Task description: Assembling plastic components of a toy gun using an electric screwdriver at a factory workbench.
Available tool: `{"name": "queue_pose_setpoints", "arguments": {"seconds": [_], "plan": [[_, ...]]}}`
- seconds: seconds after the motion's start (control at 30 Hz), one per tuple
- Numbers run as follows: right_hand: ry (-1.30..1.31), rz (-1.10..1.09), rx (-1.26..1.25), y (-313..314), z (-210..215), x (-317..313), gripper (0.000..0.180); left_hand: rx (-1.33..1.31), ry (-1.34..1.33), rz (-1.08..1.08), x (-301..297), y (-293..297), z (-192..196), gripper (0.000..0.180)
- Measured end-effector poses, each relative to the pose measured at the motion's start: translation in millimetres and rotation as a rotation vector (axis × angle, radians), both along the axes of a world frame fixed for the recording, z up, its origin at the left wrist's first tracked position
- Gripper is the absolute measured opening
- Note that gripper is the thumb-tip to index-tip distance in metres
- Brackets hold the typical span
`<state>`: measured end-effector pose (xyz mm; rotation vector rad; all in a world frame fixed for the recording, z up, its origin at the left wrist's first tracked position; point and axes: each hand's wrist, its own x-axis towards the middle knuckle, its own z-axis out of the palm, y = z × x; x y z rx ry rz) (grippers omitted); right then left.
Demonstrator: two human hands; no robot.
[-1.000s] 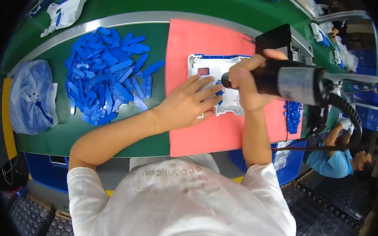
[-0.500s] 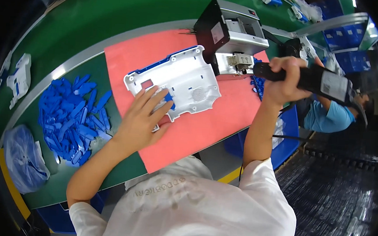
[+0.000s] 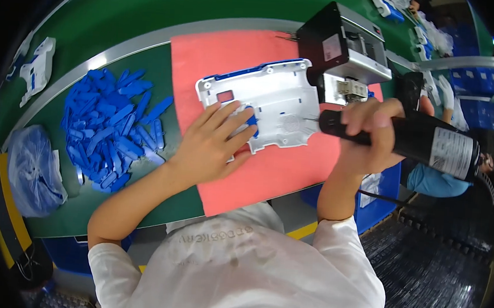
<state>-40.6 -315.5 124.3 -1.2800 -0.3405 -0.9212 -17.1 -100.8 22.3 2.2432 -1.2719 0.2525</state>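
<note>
A white plastic housing shell (image 3: 273, 101) with a blue rim lies inner side up on the pink mat. My left hand (image 3: 216, 140) rests on its left part, fingers spread, partly over a blue plastic piece (image 3: 251, 122) inside the shell. My right hand (image 3: 375, 128) is wrapped round a black electric screwdriver (image 3: 420, 134), held tilted almost level. Its thin bit points left, over the shell's right edge; whether the tip touches the shell I cannot tell. Close beyond the screwdriver stands a black and silver screw feeder (image 3: 351, 52).
A heap of blue plastic strips (image 3: 108, 127) lies left of the pink mat (image 3: 239, 182). Farther left are a clear bag (image 3: 33, 173) and another white shell part (image 3: 38, 71). A blue bin (image 3: 383, 192) stands below the table's right edge. Another person's blue sleeve (image 3: 437, 180) shows at the right.
The screwdriver has come away from the screw feeder to the shell's right edge. My left hand stays on the shell. The whole view has shifted, with the table's things farther right.
</note>
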Motion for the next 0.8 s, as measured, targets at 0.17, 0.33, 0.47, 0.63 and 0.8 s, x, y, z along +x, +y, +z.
{"name": "queue_pose_setpoints", "arguments": {"seconds": [0.17,0.33,0.47,0.63,0.8], "plan": [[0.138,0.158,-0.230,31.2,-31.4,19.7,0.065,-0.007,-0.034,0.006,-0.2,1.0,-3.6,0.044],[0.127,0.145,-0.293,31.4,-37.1,20.5,0.062,-0.025,-0.052,0.011,0.7,0.1,-4.8,0.040],[0.155,0.166,-0.255,36.7,-37.6,21.6,0.062,-0.012,-0.079,0.037,-0.5,0.6,-0.5,0.036],[0.179,0.162,-0.265,36.4,-40.1,22.3,0.061,-0.031,-0.077,0.046,-0.6,-1.5,-1.9,0.035],[0.120,0.186,-0.128,42.5,-44.8,24.3,0.057,-0.041,-0.073,0.045,-1.3,-2.1,-2.4,0.034]]}}
